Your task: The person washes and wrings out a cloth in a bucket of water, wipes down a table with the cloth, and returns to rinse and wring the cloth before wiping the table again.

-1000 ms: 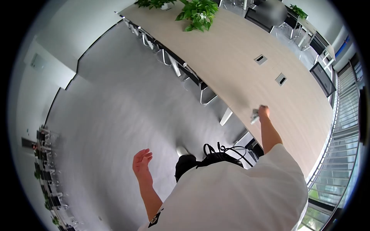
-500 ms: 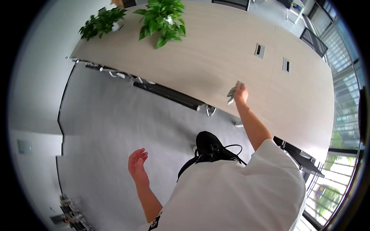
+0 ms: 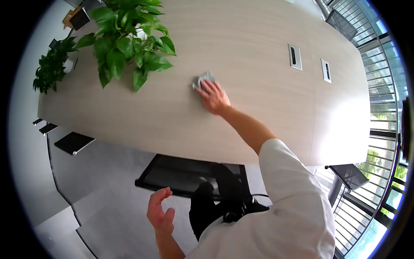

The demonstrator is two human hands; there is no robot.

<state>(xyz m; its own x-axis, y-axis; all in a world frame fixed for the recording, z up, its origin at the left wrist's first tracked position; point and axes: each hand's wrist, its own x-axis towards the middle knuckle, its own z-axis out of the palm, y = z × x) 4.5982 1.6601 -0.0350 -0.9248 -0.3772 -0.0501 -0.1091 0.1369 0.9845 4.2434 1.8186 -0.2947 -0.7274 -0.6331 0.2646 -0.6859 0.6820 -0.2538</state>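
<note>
Right hand [image 3: 212, 98] laid flat over a grey cloth [image 3: 207, 76] on the pale table [image 3: 250, 56]

From the head camera, I see the cloth lying on the tabletop, near the middle of its length and to the right of the larger leafy plant [image 3: 116, 56]; the right hand covers part of it, palm down, its fingers stretched out and slightly spread, with crumpled cloth showing beyond the fingertips; the hand and cloth look a little blurred, so I cannot tell whether any fold is pinched. The right arm reaches out over the near edge from a white sleeve [image 3: 286, 172].

The left hand [image 3: 161, 211] hangs off the table, on the wearer's near side, its fingers bent loosely and the thumb standing apart from them; it is nearest to a black chair [image 3: 172, 172], whose dark panel shows below the table edge.

Leaves of the larger plant spread across the tabletop near the cloth, well apart from the hand; a smaller plant [image 3: 51, 64] sits farther left, its white pot [image 3: 68, 66] partly showing; on the right, two socket panels [image 3: 295, 56] are set in the surface, either side of a thin seam; railings and windows curve beyond that end.
</note>
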